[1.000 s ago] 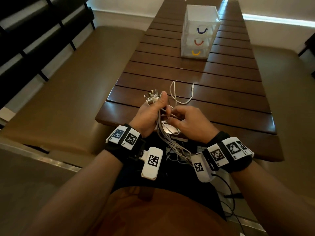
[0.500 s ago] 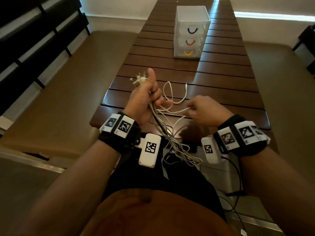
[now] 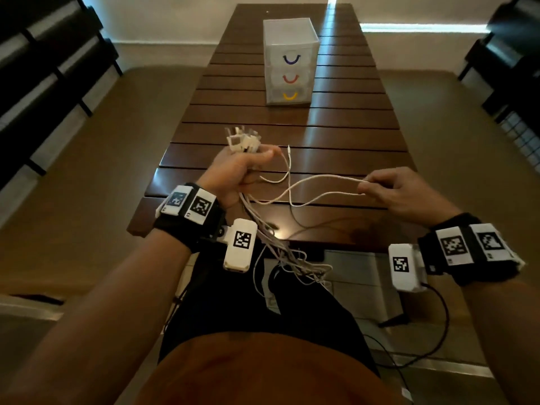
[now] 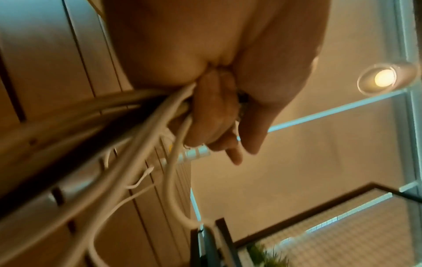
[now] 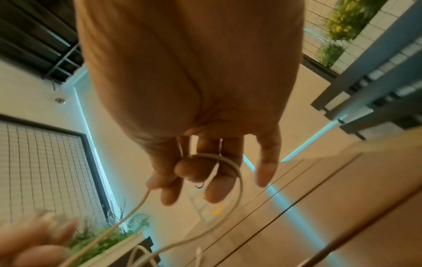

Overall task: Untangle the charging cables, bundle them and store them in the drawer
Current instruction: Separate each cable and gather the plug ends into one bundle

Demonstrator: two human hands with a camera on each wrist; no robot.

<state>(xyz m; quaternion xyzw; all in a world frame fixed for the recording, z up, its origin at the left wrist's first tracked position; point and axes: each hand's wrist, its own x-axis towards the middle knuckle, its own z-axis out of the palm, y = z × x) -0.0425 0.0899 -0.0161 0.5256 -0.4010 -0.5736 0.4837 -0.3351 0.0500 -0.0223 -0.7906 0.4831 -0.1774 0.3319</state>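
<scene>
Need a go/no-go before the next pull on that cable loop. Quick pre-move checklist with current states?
1. Left hand grips the cable bundle with plugs poking out on top: ok.
2. Right hand pinches a single cable loop: ok.
3. Loop free of the bundle: not ok, both strands run back to the left hand.
4. Loose connector end clear of the loop: cannot tell.
5. Hanging tangle below the table edge cleared: not ok.
6. Drawer unit open for storing: not ok, all three drawers closed.

Glossy dark wooden slatted table (image 3: 336,135); on it a translucent plastic drawer unit (image 3: 289,61); smooth white cables (image 3: 321,182).
</scene>
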